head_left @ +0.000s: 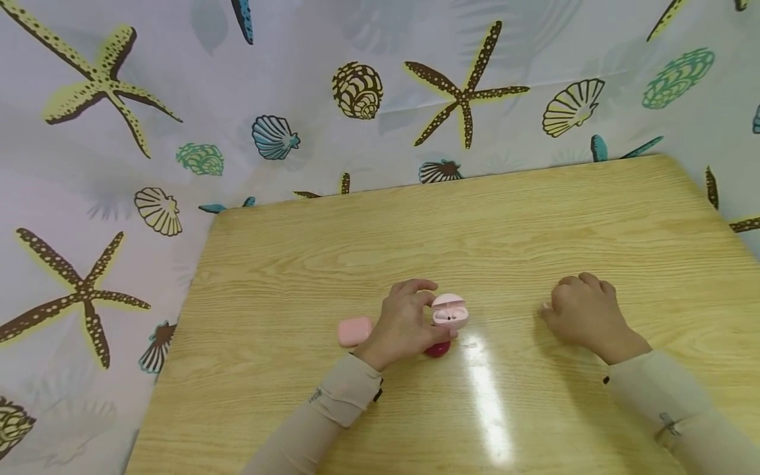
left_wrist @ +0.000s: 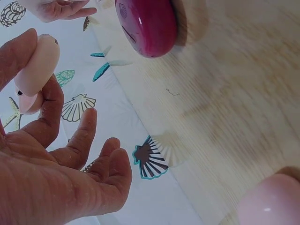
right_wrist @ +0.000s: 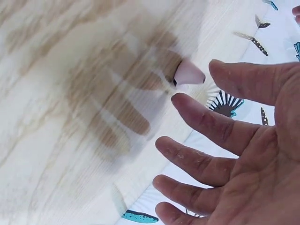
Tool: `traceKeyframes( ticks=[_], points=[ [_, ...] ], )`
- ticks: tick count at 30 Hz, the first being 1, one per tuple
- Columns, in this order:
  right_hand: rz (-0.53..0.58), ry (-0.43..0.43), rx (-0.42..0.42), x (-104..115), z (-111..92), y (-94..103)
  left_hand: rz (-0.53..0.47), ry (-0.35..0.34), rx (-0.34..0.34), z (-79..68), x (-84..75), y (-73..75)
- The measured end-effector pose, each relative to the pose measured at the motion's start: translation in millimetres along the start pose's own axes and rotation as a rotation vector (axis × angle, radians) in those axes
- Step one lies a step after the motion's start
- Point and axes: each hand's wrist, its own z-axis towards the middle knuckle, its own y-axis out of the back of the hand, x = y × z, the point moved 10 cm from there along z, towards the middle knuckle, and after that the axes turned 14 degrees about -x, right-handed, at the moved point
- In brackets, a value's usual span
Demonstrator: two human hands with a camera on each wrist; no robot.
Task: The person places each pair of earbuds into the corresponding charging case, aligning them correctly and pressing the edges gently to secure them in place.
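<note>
In the head view, my left hand (head_left: 404, 323) grips a pale pink earbud case (head_left: 454, 322) with its lid raised. The left wrist view shows the thumb and index finger on the case (left_wrist: 40, 65), the other fingers loosely bent. Right of it, above the table, my right hand (head_left: 584, 313) pinches a small pale pink earbud (right_wrist: 190, 72) between thumb and index fingertips; its other fingers are spread. A glossy magenta case (head_left: 437, 349) lies just below the held case, partly hidden by my left hand. Beside my left wrist lies a closed pink case (head_left: 355, 331).
A wooden table (head_left: 285, 264) extends under both hands, with a bright light reflection on its front middle. White cloth (head_left: 237, 79) printed with starfish and shells hangs behind the table and along its sides.
</note>
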Motion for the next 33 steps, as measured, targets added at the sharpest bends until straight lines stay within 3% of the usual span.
traceKeyframes(
  ticks=[5,16,23,33],
  points=[
    [-0.017,-0.008,0.017,0,0,-3.4,0.011,0.009,0.002,0.1,1.8,0.5],
    [0.001,0.043,-0.037,11,-1,-6.3,-0.015,0.004,-0.01,-0.3,0.0,2.5],
    [0.02,-0.013,-0.007,3,-4,-1.9,-0.007,0.01,-0.005,0.5,0.3,2.7],
    [-0.002,0.009,-0.005,-3,-7,-3.9,-0.011,0.013,-0.011,2.0,-2.7,1.0]
  ],
)
